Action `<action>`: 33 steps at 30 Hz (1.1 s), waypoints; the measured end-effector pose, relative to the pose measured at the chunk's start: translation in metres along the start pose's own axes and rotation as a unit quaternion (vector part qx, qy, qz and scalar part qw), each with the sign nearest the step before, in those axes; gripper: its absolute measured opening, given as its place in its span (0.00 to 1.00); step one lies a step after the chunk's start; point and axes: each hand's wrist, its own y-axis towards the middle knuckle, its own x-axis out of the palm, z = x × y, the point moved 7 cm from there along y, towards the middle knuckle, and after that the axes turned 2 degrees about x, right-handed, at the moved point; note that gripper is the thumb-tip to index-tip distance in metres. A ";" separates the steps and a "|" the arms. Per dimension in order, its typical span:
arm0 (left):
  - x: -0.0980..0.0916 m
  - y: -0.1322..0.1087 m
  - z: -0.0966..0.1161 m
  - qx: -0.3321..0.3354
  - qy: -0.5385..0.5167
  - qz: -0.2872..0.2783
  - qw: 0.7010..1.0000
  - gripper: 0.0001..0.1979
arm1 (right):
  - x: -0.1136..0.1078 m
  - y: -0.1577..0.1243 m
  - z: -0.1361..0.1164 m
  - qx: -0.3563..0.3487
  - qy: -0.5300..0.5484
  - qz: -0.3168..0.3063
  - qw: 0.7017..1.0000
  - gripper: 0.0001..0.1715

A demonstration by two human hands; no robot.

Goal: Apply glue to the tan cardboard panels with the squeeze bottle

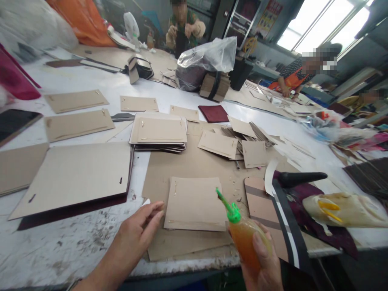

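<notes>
- The right hand (266,254) is wrapping its fingers firmly around a glue bottle (247,236), hiding much of its lower side.
- The bottle is covering the near right corner of a card (195,204); its nozzle is leaning left over the far right corner, and I cannot tell whether the tip is touching.
- The left hand (139,230) is hanging half open, leaving a gap between thumb and fingers, gripping nothing visible; it is partly hiding a small white scrap (146,202).
- The left picture edge is cutting off a dark phone (18,123).
- The card is lying on a brown sheet (165,165), near the table's front edge, its left side just beside the left fingertips.
- Stained white table (87,242) is showing between the left forearm and a large board (81,173).
- The bottle is showing amber contents through translucent plastic beneath a green cap.
- Shiny glue streaks are marking the flat, rectangular card.
- Farther off, a clear plastic bag (209,56) is crumpling into stiff folds.
</notes>
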 end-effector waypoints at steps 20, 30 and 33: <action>0.038 0.028 -0.008 -0.219 -0.215 -0.181 0.934 0.22 | 0.005 0.029 0.034 0.064 0.181 -0.054 0.980 0.20; 0.031 0.027 -0.012 -0.199 -0.201 -0.135 0.950 0.25 | -0.008 0.037 0.043 0.148 0.259 -0.057 0.953 0.19; 0.022 0.033 -0.009 -0.197 -0.203 -0.122 0.951 0.26 | -0.009 0.031 0.030 0.115 0.235 -0.063 0.963 0.19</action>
